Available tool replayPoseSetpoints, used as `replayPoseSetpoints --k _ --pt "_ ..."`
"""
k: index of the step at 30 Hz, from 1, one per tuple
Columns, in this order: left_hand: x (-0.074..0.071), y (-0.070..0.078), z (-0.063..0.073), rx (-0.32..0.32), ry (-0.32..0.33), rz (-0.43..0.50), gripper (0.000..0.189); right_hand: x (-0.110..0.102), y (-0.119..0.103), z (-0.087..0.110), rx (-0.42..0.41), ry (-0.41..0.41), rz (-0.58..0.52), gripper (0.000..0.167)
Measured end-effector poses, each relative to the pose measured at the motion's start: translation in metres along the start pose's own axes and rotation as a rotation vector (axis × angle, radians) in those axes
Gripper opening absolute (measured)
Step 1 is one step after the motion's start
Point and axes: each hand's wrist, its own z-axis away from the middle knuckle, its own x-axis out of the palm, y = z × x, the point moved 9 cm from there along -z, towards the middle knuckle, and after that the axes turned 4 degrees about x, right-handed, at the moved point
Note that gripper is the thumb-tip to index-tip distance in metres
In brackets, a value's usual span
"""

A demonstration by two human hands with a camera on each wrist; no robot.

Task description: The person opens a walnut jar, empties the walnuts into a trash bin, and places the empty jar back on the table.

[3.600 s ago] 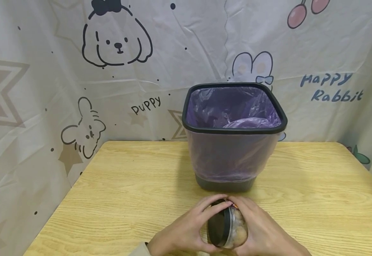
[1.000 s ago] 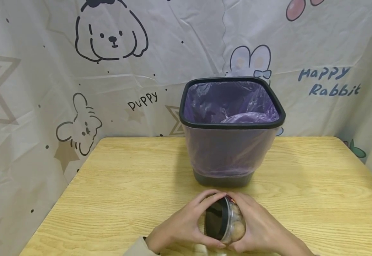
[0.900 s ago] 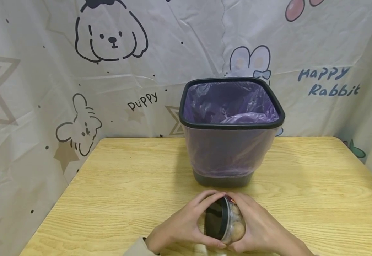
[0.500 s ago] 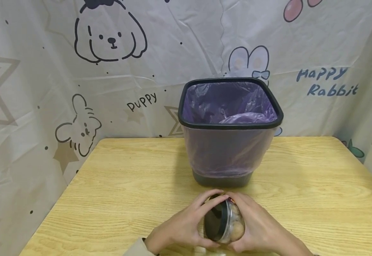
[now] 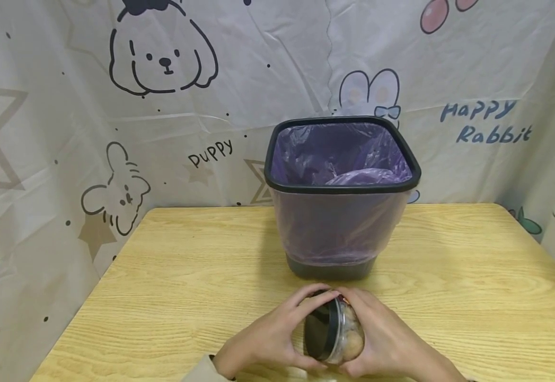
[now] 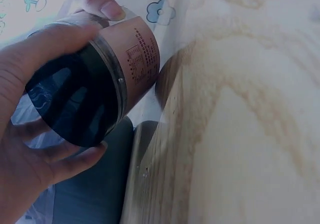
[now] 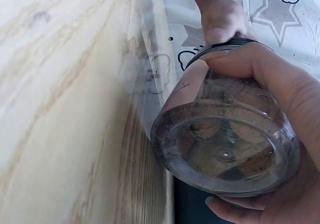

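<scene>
A clear jar (image 5: pixel 352 342) with round brown pieces inside lies tipped on its side between the two hands, low in the head view. Its wide black lid (image 5: pixel 319 329) faces left. The left hand (image 5: pixel 277 334) grips the lid, thumb on the near side and fingers over the far side. Around the jar's clear body the right hand (image 5: pixel 387 339) curls, close to the base. A pinkish printed label (image 6: pixel 137 52) shows on the jar in the left wrist view. The jar's round clear bottom (image 7: pixel 227 154) faces the right wrist camera.
A dark-rimmed trash bin (image 5: pixel 339 228) lined with a purple bag (image 5: pixel 368 176) stands on the wooden table (image 5: pixel 186 276), just beyond the hands. A printed cloth (image 5: pixel 258 95) hangs behind and at both sides of the table.
Both hands keep hold of the jar in nearly the same place. The left fingers have shifted slightly on the lid since one second ago. The head view has drifted a little.
</scene>
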Motion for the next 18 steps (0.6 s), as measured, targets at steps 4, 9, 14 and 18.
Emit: replayPoseSetpoints --k 4,9,14,18 --pt "-0.0010 -0.0029 0.0009 -0.039 0.009 0.023 0.110 -0.0013 -0.0012 0.0002 -0.013 0.018 0.010 0.104" --pt "-0.0015 -0.0003 -0.0003 -0.004 0.014 0.004 0.116 -0.0007 -0.0006 0.0002 -0.009 0.010 0.009 0.106" --pt "-0.0013 0.0019 -0.0013 0.019 0.009 -0.022 0.112 0.0001 0.0010 0.0002 0.002 -0.004 -0.004 0.103" --pt "-0.0016 0.0016 -0.0006 0.005 0.009 -0.007 0.108 0.0004 0.0012 0.0008 0.001 -0.006 -0.018 0.102"
